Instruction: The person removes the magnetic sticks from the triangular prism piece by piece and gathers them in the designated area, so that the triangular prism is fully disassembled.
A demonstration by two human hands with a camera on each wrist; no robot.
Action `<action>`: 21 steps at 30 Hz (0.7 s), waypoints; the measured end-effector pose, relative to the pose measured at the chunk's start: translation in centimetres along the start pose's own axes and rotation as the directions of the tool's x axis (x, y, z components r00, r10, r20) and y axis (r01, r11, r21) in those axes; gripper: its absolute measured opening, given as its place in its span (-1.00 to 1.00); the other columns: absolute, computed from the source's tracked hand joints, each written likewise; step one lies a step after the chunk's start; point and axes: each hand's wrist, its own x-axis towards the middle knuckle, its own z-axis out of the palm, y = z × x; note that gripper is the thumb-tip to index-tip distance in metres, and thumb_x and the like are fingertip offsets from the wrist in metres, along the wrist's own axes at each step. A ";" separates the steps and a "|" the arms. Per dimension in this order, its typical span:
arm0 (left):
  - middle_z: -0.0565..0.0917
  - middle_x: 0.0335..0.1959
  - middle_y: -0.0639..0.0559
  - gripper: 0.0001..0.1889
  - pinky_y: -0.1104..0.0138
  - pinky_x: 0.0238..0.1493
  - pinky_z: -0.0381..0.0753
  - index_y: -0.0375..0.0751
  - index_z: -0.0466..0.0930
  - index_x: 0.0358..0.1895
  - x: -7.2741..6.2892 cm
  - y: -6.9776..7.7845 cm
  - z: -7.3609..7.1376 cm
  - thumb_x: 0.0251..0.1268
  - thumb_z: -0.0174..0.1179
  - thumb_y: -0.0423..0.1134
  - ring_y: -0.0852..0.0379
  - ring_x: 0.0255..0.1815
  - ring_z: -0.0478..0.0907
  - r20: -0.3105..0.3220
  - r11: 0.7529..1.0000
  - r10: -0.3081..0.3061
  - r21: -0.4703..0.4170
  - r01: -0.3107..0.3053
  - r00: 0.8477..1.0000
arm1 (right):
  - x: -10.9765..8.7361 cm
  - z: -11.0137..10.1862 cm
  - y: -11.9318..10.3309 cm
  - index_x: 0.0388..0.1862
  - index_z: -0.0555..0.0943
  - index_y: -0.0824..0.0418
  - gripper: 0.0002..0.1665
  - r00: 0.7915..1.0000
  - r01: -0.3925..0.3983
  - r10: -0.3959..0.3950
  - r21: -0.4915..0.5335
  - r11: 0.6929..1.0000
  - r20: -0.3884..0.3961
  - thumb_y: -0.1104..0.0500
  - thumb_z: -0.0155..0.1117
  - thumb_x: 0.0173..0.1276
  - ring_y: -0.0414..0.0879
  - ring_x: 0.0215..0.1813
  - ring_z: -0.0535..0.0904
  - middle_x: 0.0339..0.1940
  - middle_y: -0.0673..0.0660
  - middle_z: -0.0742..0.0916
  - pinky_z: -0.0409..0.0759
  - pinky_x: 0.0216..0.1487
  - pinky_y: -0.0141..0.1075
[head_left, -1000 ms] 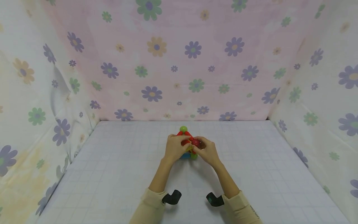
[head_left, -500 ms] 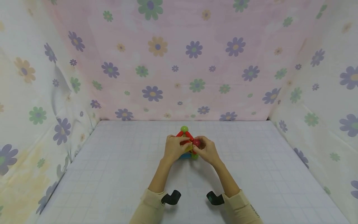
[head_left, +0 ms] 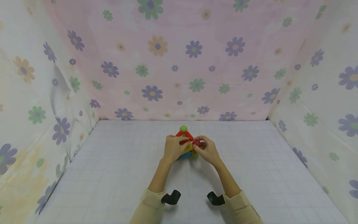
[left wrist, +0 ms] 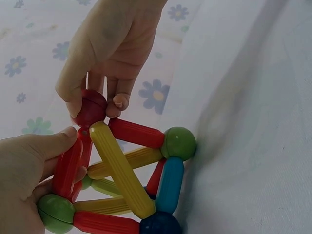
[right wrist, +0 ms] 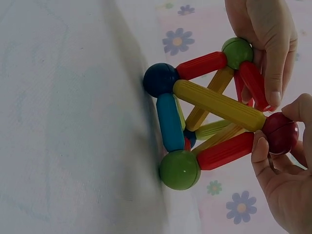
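Observation:
A construction of ribbed rods and coloured balls stands between both hands. My left hand (head_left: 173, 147) pinches a red rod (right wrist: 253, 84) that runs from a green ball (right wrist: 237, 52). With thumb and fingers, my right hand (head_left: 208, 151) grips a red ball (right wrist: 282, 133). A long yellow rod (right wrist: 219, 105) and another red rod (right wrist: 226, 151) reach this ball. A small gap shows between the ball and the pinched rod's free end in the right wrist view. Low down, a blue rod (right wrist: 170, 123) joins a dark blue ball (right wrist: 161, 80) and a green ball (right wrist: 180, 169).
The construction is at the middle of a white table (head_left: 117, 174) with a faint grid. Flowered cloth (head_left: 179, 77) hangs behind and on both sides. Black curved pieces (head_left: 172, 197) stick out from the cream sleeves (head_left: 151, 202) at the wrists.
The red ball in my right hand has shifted very slightly rightward. More of the yellow rod shows between the hands; both hands keep their grips.

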 end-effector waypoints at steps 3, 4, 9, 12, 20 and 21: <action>0.74 -0.45 -0.04 -0.77 0.07 0.01 0.42 -0.18 0.75 -0.20 0.0 0.0 0.0 0.09 0.35 -0.16 0.02 -0.41 0.59 -0.006 1.000 0.009 0.011 -0.009 1.000 | 0.0 -0.1 -0.4 -0.10 0.50 0.60 -0.73 1.000 -0.019 0.019 0.003 1.000 0.022 0.48 0.15 0.21 0.09 -0.35 0.60 -0.22 0.44 0.65 0.54 -0.32 -0.53; 0.74 -0.45 -0.04 -0.77 0.07 0.01 0.42 -0.18 0.75 -0.20 0.0 0.1 0.0 0.09 0.35 -0.16 0.02 -0.42 0.59 -0.008 1.000 0.010 0.008 -0.010 1.000 | -0.1 -0.2 -0.5 -0.10 0.50 0.60 -0.73 0.999 -0.024 0.024 0.000 1.000 0.028 0.48 0.13 0.22 0.06 -0.36 0.59 -0.22 0.44 0.65 0.54 -0.32 -0.52; 0.74 -0.44 -0.04 -0.76 0.09 0.00 0.42 -0.18 0.75 -0.20 0.0 0.2 -0.1 0.09 0.35 -0.15 0.01 -0.40 0.61 -0.005 1.000 0.012 0.009 -0.012 1.000 | -0.1 -0.2 -0.7 -0.09 0.49 0.59 -0.74 0.997 -0.044 0.043 0.015 0.999 0.061 0.48 0.07 0.25 -0.05 -0.37 0.54 -0.23 0.43 0.64 0.54 -0.35 -0.50; 0.74 -0.43 -0.04 -0.76 0.09 0.01 0.42 -0.18 0.75 -0.21 0.0 0.2 0.0 0.10 0.35 -0.14 0.00 -0.37 0.61 -0.002 1.000 0.012 0.011 -0.012 1.000 | -0.1 -0.2 -0.7 -0.08 0.48 0.59 -0.74 0.996 -0.053 0.052 0.019 0.998 0.066 0.49 0.06 0.25 -0.04 -0.34 0.53 -0.22 0.43 0.64 0.53 -0.33 -0.52; 0.75 -0.41 -0.03 -0.76 0.09 0.01 0.42 -0.16 0.75 -0.21 0.0 0.2 0.0 0.11 0.34 -0.12 0.00 -0.36 0.61 0.009 0.999 0.007 0.033 -0.008 1.000 | -0.2 -0.3 -0.2 -0.09 0.48 0.64 -0.75 0.997 -0.050 0.046 0.055 0.997 0.067 0.47 0.04 0.29 0.32 -0.33 0.56 -0.25 0.47 0.63 0.65 -0.31 -0.25; 0.75 -0.40 -0.03 -0.76 0.10 0.01 0.41 -0.16 0.75 -0.20 0.0 0.2 0.0 0.11 0.34 -0.11 0.00 -0.36 0.61 0.011 0.999 0.007 0.037 -0.008 1.000 | -0.2 -0.3 -0.1 -0.09 0.48 0.64 -0.74 0.997 -0.050 0.046 0.061 0.997 0.068 0.47 0.04 0.30 0.35 -0.35 0.56 -0.27 0.46 0.63 0.65 -0.33 -0.22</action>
